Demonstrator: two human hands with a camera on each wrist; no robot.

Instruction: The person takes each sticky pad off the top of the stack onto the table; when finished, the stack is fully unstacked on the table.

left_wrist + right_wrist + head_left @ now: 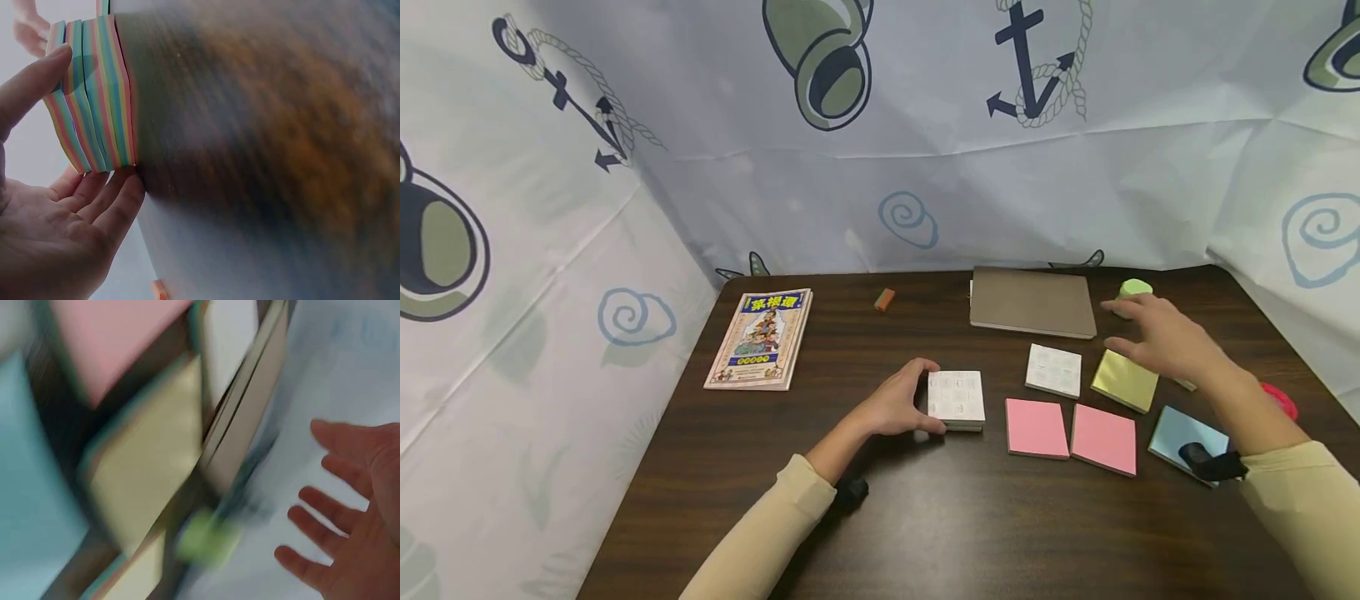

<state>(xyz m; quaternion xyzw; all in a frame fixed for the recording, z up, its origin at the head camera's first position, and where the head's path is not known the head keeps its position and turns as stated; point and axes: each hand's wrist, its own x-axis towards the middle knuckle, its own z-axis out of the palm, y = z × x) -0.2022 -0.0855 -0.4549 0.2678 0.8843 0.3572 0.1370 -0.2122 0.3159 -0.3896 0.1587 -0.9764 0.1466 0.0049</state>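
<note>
My left hand (pixel 891 404) grips a stack of sticky note pads (pixel 956 397) with a white printed top, thumb at the near edge and fingers at the far edge. In the left wrist view, the stack (pixel 94 106) shows several pads with rainbow-striped sides. My right hand (pixel 1172 337) hovers with fingers spread and nothing held, near the yellow sticky note pad (pixel 1125 381) and a light green object (pixel 1135 288). The right wrist view shows that yellow pad (pixel 153 450) blurred, beside the hand (pixel 356 506).
Between the hands lie a white printed pad (pixel 1053 370) and two pink pads (pixel 1036 428). A blue pad (pixel 1183 437) sits below the right forearm, with a red object (pixel 1279 401) beyond. Farther back are a grey-brown notebook (pixel 1033 302), a small orange-green block (pixel 884 300) and a book (pixel 760 340).
</note>
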